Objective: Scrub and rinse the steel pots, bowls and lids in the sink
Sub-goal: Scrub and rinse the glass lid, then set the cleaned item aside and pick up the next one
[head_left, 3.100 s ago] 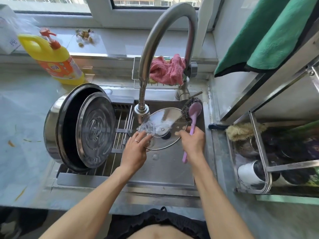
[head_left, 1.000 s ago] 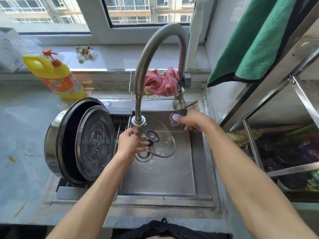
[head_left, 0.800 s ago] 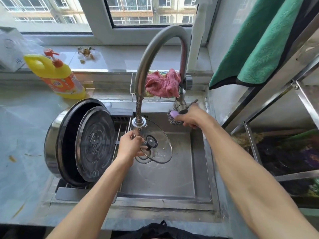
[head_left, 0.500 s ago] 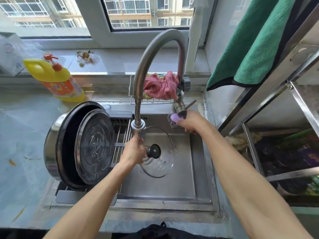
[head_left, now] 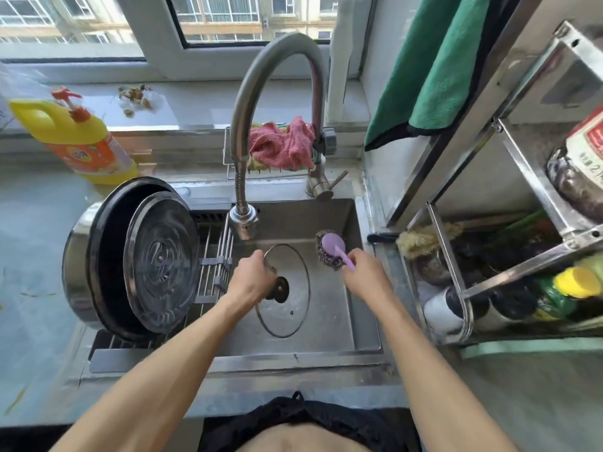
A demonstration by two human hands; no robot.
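The glass lid (head_left: 287,308) stands tilted over the sink (head_left: 329,318) basin, just below and in front of the faucet head (head_left: 243,221). The left hand (head_left: 253,282) grips the lid at its near-left edge, beside the black knob (head_left: 280,289); the fingers are curled around the rim. The right hand (head_left: 365,272) is closed on the purple handle of the steel-wool scrubber (head_left: 331,249), which sits just right of the lid, between the lid and the right wall of the sink.

Handling assessment: the lid is likely rigid, light, fragile and slippery when wet. The metal-banded rim and the knob appear to be the safest holding points; the knob gives a more secure hold during rinsing. Avoid knocking the glass against the faucet head or the sink wall.

Left of the lid, a large steel pot (head_left: 98,256) lies on its side on the drain rack (head_left: 215,272), with a steel lid (head_left: 163,265) leaning inside its mouth. Both are heavier and stiff; grip them at the rim.
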